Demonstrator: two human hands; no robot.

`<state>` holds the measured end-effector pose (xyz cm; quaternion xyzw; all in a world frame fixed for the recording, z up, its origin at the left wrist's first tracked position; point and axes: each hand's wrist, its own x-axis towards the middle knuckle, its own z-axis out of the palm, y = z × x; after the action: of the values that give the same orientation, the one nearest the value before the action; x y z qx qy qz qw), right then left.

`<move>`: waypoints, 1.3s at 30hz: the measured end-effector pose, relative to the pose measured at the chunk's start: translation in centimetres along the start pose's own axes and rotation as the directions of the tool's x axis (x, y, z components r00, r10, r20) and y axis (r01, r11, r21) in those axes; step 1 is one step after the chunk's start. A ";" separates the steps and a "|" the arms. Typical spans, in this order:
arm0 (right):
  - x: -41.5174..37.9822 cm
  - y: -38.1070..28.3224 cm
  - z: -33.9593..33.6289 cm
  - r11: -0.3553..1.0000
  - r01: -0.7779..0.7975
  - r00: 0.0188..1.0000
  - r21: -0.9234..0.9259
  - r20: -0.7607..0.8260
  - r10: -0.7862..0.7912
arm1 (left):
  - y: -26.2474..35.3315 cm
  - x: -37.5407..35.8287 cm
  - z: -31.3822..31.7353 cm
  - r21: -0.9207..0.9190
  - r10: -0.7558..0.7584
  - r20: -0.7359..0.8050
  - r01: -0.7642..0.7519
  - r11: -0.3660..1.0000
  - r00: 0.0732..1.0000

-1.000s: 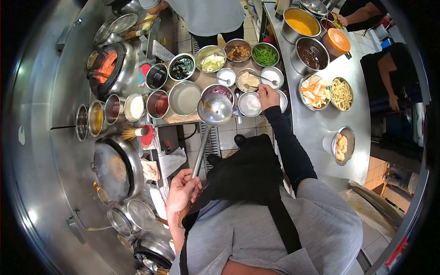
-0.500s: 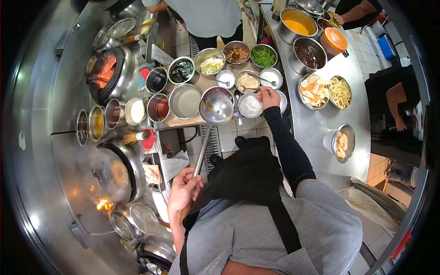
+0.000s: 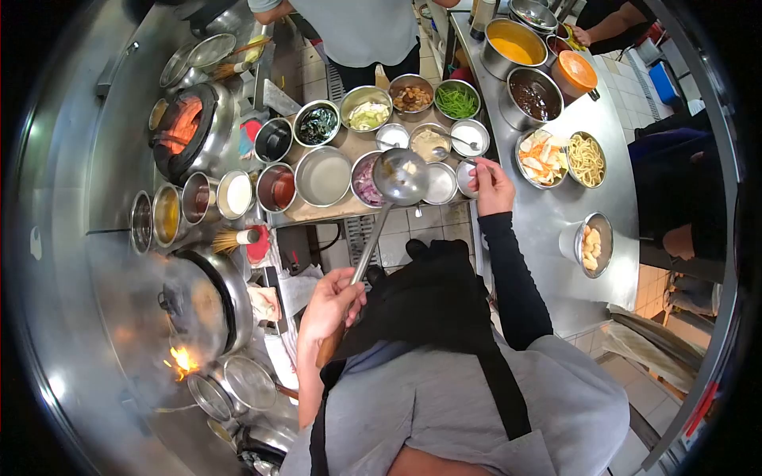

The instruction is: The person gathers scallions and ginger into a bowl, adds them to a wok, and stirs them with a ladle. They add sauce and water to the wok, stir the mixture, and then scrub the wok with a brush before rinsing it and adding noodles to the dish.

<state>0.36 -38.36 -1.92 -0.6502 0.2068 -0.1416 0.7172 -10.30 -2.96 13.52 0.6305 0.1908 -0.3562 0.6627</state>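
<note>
My left hand (image 3: 329,311) is closed around the metal handle of a ladle (image 3: 401,189), just above its wooden end. The ladle's bowl hangs over a pot of chopped purple onion (image 3: 365,181) and partly covers it; a small pale lump shows inside it. My right hand (image 3: 494,187) pinches the end of a thin spoon (image 3: 454,157) above the right-hand seasoning bowls. The spoon's head points left, by the bowl of beige paste (image 3: 429,141). Bowls of white seasoning (image 3: 439,184) stand close by, one partly behind my fingers.
At left, a smoking wok (image 3: 194,305) stands beside an open flame (image 3: 184,361). A steel counter (image 3: 548,254) on the right holds noodles (image 3: 586,161), sliced vegetables (image 3: 542,159) and sauce pots. A person (image 3: 357,36) stands beyond the bowls; others are at right.
My right hand has moved right and slightly down, with the spoon. The ladle has shifted right and up, its bowl now more upright, and my left hand followed. The wok's flame has grown.
</note>
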 end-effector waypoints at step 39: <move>-6.4 -3.6 -8.2 0.998 -0.020 0.914 -0.064 -0.406 -0.008 | 1.7 1.2 -3.9 0.246 -0.024 0.371 -0.073 0.967 0.928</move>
<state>-8.90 -42.92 1.77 -0.6296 0.3577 -0.2644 0.6370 -7.47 0.48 13.35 0.6340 0.0066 -0.4822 0.6045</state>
